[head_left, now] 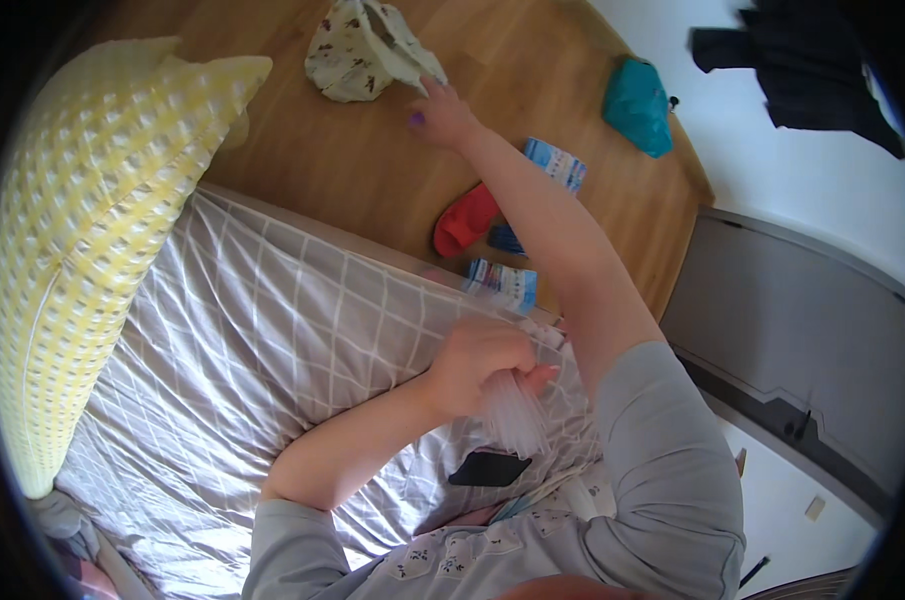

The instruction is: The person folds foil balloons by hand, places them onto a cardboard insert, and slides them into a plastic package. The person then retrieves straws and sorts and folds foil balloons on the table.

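Observation:
My left hand [480, 362] is closed around a bundle of thin, clear plastic strips or sleeves [514, 420], whose ends fan out below the fist. I cannot make out their exact kind. My right arm stretches out past the bed's edge. At its end, my right hand [446, 118] has its fingertips at the drawn-out rim of a cream patterned cloth bag [350, 60] on the floor. A small purple thing [416, 119] shows by the right hand's fingers. Under the bundle, a black phone-like flat object [488, 467] lies on the grey checked bedding [262, 300].
A yellow checked pillow [92, 230] stands at the left. On the wooden floor [302, 160] lie a red slipper [464, 222] and blue-and-white packets [554, 163]. A teal bag [637, 108] rests by the wall. Dark clothes [802, 70] hang at upper right, above a grey door [782, 310].

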The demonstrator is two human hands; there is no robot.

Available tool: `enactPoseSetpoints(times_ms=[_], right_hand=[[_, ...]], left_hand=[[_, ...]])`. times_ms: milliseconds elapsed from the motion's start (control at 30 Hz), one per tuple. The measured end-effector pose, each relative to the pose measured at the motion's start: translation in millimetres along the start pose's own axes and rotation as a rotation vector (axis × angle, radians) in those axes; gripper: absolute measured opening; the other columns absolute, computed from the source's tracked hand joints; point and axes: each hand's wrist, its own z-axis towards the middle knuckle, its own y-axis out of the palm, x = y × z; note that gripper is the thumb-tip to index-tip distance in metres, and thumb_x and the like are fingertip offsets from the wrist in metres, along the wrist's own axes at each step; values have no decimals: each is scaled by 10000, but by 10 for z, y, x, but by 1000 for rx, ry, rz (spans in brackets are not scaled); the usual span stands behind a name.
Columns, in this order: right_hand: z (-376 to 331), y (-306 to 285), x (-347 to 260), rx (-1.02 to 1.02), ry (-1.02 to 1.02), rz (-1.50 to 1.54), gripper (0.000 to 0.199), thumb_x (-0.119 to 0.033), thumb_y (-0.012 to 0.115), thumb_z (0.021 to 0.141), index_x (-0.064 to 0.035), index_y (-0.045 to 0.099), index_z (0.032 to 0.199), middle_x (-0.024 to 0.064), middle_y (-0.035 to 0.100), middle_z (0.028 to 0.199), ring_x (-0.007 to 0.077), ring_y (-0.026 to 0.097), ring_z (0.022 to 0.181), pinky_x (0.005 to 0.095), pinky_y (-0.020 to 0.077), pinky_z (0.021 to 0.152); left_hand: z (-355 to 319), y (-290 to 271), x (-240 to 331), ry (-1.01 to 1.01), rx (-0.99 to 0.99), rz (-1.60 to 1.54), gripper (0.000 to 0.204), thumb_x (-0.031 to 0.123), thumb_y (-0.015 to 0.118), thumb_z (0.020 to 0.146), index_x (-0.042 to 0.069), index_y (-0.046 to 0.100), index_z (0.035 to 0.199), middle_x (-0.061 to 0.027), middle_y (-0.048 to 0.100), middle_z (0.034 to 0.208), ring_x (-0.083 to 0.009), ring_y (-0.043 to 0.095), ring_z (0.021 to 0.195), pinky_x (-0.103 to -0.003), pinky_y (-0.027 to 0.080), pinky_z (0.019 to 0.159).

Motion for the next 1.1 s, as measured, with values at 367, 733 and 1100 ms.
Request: enactPoseSetpoints(times_ms=[367,733,1100], right_hand=[[276,395,20,-89,8,22,207,-88,593,854,-104,709,1025,138,673,1125,348,623,1079,430,508,919],[-1127,161,-666,-511,-178,480,143,-129,639,843,-80,631,978,145,680,937,351,662,915,425,519,777],[-725,1048,-345,-459,160,649,169,-22,591,825,-4,619,990,193,665,1019,353,645,1009,398,515,882]], left_hand=[[-41,-19,-102,-121,27,7,309,22,803,729,78,508,653,-73,511,599,-286,521,532,-367,379,481],[-35,28,-147,-101,102,-4,344,-15,752,749,89,450,621,-54,446,548,-222,436,454,-316,303,431],[-45,-15,-150,-230,70,-51,324,18,816,731,75,505,660,-80,516,603,-275,524,528,-352,372,478]])
